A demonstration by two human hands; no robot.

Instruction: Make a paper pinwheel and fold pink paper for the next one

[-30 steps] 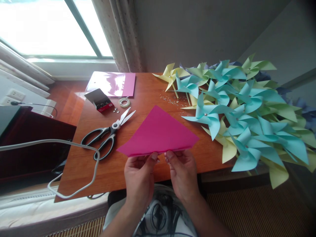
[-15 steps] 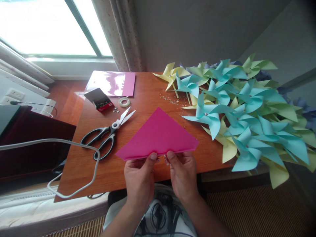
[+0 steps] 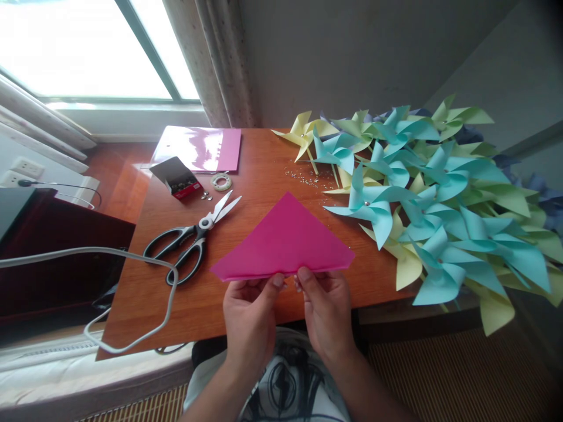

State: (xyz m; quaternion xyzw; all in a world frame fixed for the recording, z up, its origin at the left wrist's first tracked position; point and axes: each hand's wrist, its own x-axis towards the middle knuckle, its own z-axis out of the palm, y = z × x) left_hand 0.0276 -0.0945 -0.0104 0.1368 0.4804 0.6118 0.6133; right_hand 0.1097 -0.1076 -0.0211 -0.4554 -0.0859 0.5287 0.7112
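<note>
Both hands [image 3: 250,309] [image 3: 326,309] pinch the near edge of pink paper [image 3: 285,243] extending beyond them.

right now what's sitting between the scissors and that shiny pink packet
In the head view, an open red box, a tape roll and a few small silver pieces lie between the scissors and the shiny pink packet.

1. Left hand [image 3: 250,319] + right hand [image 3: 328,310]: both pinching magenta paper [image 3: 285,243] by its near side, over table [image 3: 264,158] near edge.
2. Scissors [image 3: 206,224]: blades apart, toward left edge.
3. Pink sheets [image 3: 229,151]: far-left corner.
4. Pinwheels [image 3: 422,211]: heaped across right end.
</note>
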